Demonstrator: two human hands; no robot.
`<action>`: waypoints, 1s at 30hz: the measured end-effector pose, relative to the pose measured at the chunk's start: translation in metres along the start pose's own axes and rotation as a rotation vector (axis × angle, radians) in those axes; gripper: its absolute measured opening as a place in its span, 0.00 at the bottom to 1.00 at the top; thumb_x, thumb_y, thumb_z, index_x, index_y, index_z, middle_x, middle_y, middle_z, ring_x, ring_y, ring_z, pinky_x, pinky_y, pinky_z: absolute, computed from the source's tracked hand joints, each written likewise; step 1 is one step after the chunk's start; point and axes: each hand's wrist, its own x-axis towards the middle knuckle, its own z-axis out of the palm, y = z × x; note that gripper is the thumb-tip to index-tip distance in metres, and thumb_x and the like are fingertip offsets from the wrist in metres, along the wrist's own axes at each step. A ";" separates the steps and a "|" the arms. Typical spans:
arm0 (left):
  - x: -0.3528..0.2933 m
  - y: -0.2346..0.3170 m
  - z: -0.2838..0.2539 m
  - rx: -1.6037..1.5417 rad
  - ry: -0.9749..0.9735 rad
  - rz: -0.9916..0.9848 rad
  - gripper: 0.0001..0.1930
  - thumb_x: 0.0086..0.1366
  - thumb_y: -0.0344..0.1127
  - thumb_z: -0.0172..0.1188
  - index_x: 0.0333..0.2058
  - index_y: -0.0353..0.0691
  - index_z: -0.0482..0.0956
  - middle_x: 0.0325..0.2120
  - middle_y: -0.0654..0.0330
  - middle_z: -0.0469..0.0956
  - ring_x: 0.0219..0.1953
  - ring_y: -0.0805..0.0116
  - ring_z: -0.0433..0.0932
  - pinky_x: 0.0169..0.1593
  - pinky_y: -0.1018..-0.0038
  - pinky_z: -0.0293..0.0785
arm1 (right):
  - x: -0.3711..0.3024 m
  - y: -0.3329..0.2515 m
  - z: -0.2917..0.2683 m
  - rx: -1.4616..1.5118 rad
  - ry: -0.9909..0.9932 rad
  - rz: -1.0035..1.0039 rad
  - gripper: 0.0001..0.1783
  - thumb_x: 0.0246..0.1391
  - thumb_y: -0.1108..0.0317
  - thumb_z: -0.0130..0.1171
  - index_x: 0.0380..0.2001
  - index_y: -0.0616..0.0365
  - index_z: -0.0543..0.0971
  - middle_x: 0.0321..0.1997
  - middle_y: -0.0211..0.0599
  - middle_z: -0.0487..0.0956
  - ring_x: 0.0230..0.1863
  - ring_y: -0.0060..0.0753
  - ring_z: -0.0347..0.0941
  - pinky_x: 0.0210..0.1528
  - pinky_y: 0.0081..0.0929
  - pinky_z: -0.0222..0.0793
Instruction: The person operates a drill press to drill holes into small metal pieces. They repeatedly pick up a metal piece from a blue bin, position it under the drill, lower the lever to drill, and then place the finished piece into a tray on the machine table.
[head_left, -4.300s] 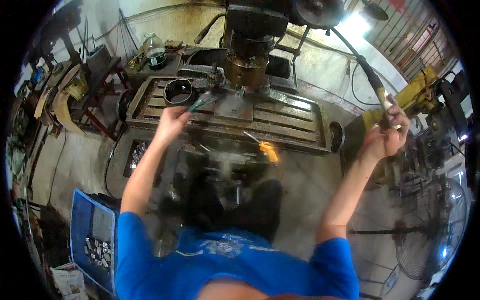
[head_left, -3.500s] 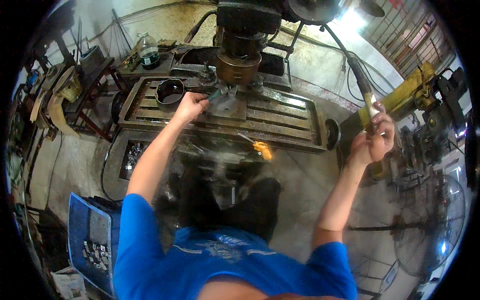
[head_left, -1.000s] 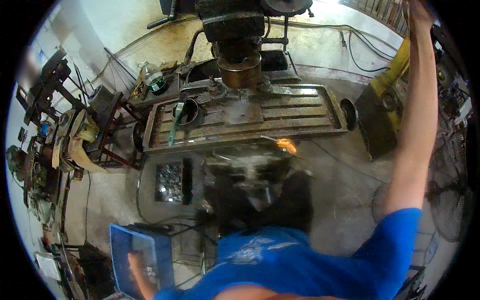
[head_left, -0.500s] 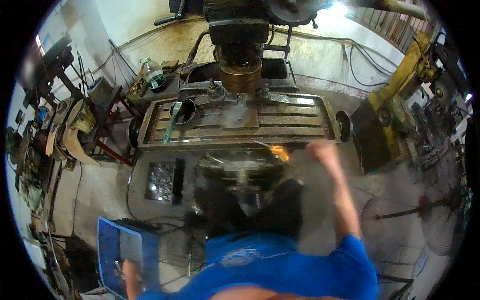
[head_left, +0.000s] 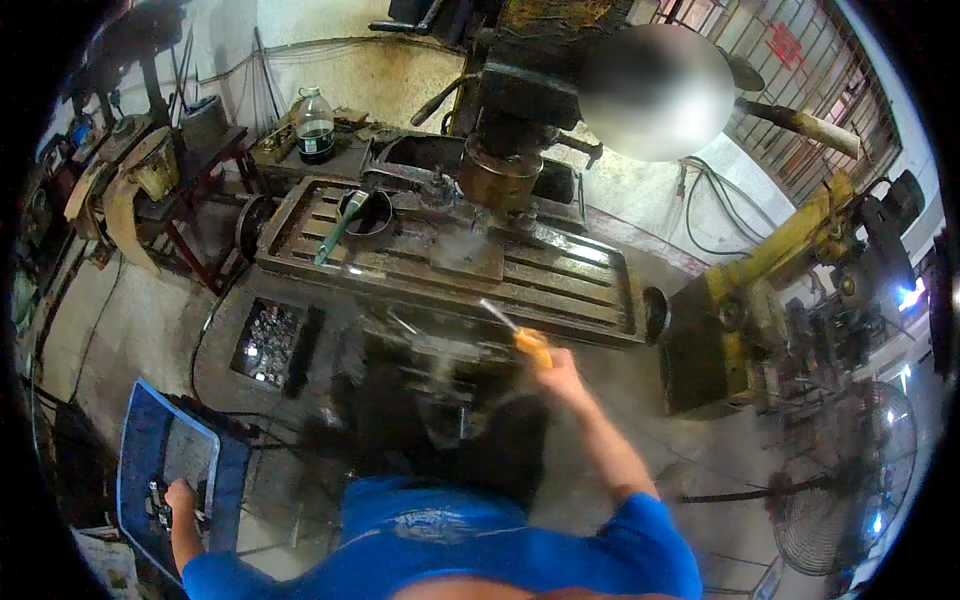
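My right hand [head_left: 562,380] is closed around the lower end of an orange air blow gun [head_left: 532,346], in front of the machine table's near edge. Its thin metal nozzle points up and left toward the slotted machine table [head_left: 560,282]. Down at the left, my left hand [head_left: 180,496] reaches into a blue plastic bin [head_left: 215,470]. Its fingers are curled at a few small metal parts [head_left: 158,508]; what they grip is too small to make out. A green-handled brush [head_left: 338,232] rests across a round dark pot [head_left: 372,222] on the table's left part.
The machine's spindle head [head_left: 500,172] hangs over the table. On the floor at left lies a dark tray [head_left: 268,342] of shiny metal pieces. A plastic jug [head_left: 313,130] stands behind left. A yellow machine [head_left: 705,335] and a fan [head_left: 850,480] stand at right.
My right hand has moved left and taken hold of the orange air blow gun, which hung at the table's front edge. My left hand stays in the bin. The view has turned and tilted.
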 end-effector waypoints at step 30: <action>0.004 -0.015 0.004 -0.182 0.260 0.214 0.22 0.37 0.41 0.66 0.30 0.36 0.71 0.28 0.48 0.75 0.33 0.49 0.76 0.37 0.63 0.72 | 0.135 -0.169 0.015 -1.126 0.149 0.205 0.19 0.39 0.57 0.49 0.30 0.60 0.79 0.34 0.49 0.78 0.39 0.43 0.75 0.41 0.35 0.71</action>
